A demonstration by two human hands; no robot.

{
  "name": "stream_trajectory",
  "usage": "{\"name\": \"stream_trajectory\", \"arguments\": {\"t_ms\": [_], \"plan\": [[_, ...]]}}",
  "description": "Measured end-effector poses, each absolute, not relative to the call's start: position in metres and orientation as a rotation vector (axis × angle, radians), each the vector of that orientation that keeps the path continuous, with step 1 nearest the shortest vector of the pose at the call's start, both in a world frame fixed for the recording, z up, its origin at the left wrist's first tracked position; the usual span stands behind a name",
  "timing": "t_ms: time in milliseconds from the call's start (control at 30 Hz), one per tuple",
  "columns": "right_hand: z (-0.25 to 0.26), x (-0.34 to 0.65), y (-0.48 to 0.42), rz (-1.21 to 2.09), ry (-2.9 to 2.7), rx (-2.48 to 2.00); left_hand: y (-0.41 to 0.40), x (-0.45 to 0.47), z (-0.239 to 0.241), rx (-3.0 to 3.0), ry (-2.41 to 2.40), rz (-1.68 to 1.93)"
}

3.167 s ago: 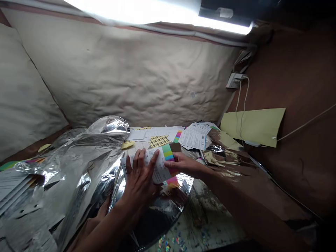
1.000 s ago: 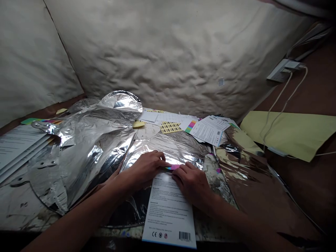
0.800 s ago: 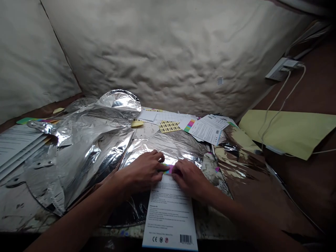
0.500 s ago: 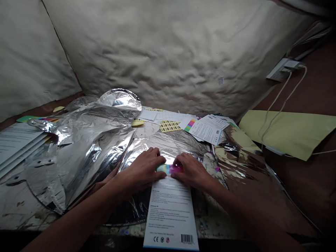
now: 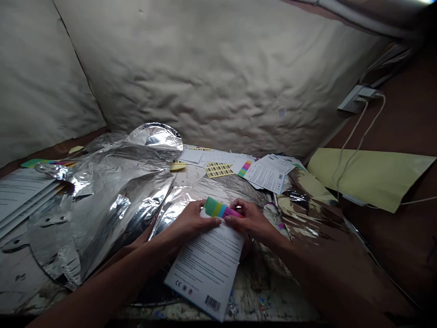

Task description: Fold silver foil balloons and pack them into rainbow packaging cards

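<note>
A long white printed card with small text, safety marks and a barcode slants toward the lower left in front of me. Its top end carries a folded flap with green, yellow, blue and purple stripes. My left hand grips the card's upper left edge, thumb lying just below the stripes. At the purple end, my right hand pinches the flap between thumb and bent fingers. The fingers behind the card are hidden. Crinkled silver foil lies flat just beyond both hands.
Shiny silver foil shapes cover the table's left side, beside stacked printed cards. More cards and yellow label sheets lie at the back. Brown foil lies right, below a yellow sheet and a power strip with cables.
The card has turned, its lower end swinging left and upward, and its striped end now tilts down to the right. My left hand's fingers have moved behind the card.
</note>
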State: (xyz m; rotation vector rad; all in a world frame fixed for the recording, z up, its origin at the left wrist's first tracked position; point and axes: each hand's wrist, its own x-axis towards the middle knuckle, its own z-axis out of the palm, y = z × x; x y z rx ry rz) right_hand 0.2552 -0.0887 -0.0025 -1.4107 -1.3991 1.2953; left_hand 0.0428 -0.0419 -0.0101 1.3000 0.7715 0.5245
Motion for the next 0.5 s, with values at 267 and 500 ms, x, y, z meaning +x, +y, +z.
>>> {"name": "stream_trajectory", "arguments": {"t_ms": [267,500], "plan": [[0.032,0.251,-0.074,1.156,-1.955,-1.515,-0.042,0.041,-0.008,1.423,0.721,0.579],[0.027,0.234,-0.071,0.779,-2.054,-1.730,-0.040,0.038,-0.005,1.585,0.728,0.648]]}}
